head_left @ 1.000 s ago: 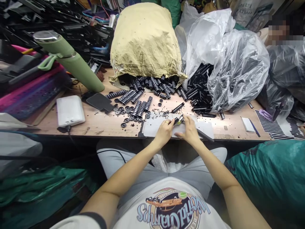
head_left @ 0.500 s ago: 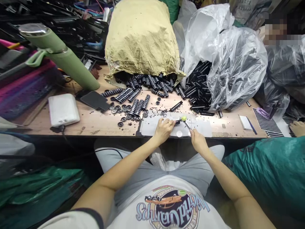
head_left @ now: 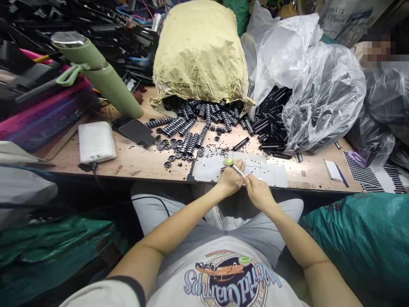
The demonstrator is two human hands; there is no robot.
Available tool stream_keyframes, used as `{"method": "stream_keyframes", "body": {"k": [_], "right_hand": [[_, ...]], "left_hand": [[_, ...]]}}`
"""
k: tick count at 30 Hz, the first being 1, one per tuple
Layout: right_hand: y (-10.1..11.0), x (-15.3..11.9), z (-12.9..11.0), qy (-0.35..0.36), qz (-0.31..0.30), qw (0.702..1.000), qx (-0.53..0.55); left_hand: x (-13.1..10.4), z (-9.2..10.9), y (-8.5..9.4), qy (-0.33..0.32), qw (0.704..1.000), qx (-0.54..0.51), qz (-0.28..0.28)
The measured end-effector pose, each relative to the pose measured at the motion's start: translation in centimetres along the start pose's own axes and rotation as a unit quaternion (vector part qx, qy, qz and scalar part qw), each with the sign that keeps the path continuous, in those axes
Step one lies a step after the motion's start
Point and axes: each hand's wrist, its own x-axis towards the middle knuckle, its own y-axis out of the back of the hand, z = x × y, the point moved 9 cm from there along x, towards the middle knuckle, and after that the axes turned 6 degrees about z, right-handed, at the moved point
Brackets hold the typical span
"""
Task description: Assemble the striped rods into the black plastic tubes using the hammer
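We are holding the tool point(head_left: 237, 170) in our right hand point(head_left: 259, 194), whose fingers are pinching its near end. The shaft is running far and left from those fingers, crossing over our left hand point(head_left: 230, 182), and the green head is sitting beyond the left knuckles. Our left hand is curling low over the white sheet point(head_left: 277, 175) at the near edge of the tabletop point(head_left: 140, 168); a dark piece point(head_left: 223, 168) is peeking out at its left side, but we cannot tell whether the left fingers are gripping it.

Farther off and to the left, rollers point(head_left: 191, 144) are lying beside a scatter of discs point(head_left: 168, 164), and more are spilling from the yellow sack point(head_left: 201, 51). To the right, black tubes point(head_left: 271, 146) are heaping up by the clear bag point(head_left: 326, 94), while a single tube point(head_left: 241, 144) is lying just beyond the sheet.
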Motion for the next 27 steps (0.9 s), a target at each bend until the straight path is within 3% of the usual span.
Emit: {"method": "stream_keyframes", "body": {"k": [3, 6, 8, 10, 11, 14, 17, 21, 27], "right_hand": [[1.8, 0.5, 3.3, -0.058, 0.067, 0.996, 0.009], [1.8, 0.7, 7.4, -0.125, 0.080, 0.989, -0.019], [0.9, 0.9, 9.6, -0.152, 0.075, 0.985, -0.038], [0.5, 1.3, 10.6, -0.145, 0.098, 0.984, -0.045], [0.6, 1.7, 10.6, -0.129, 0.124, 0.983, -0.041], [1.9, 3.6, 9.2, -0.060, 0.218, 0.974, -0.008], [2.8, 6.8, 6.4, -0.004, 0.243, 0.970, 0.027], [1.8, 11.7, 1.6, 0.035, 0.184, 0.982, 0.035], [-2.7, 14.7, -5.7, 0.138, 0.062, 0.987, -0.047]], "left_hand": [[0.5, -0.3, -0.1, 0.034, 0.998, -0.035, -0.026], [2.0, -1.0, 0.8, 0.025, 0.993, -0.111, -0.017], [4.1, -4.6, 2.3, 0.087, 0.988, -0.124, 0.032], [6.1, -10.4, 4.5, 0.214, 0.969, -0.074, 0.101], [7.1, -12.7, 5.2, 0.246, 0.960, -0.057, 0.117], [9.7, -17.5, 6.0, 0.302, 0.946, -0.028, 0.118], [10.1, -19.8, 5.2, 0.384, 0.920, 0.008, 0.080], [9.6, -20.9, 3.9, 0.471, 0.880, 0.021, 0.061], [10.0, -21.3, 2.0, 0.474, 0.879, -0.018, 0.051]]}}
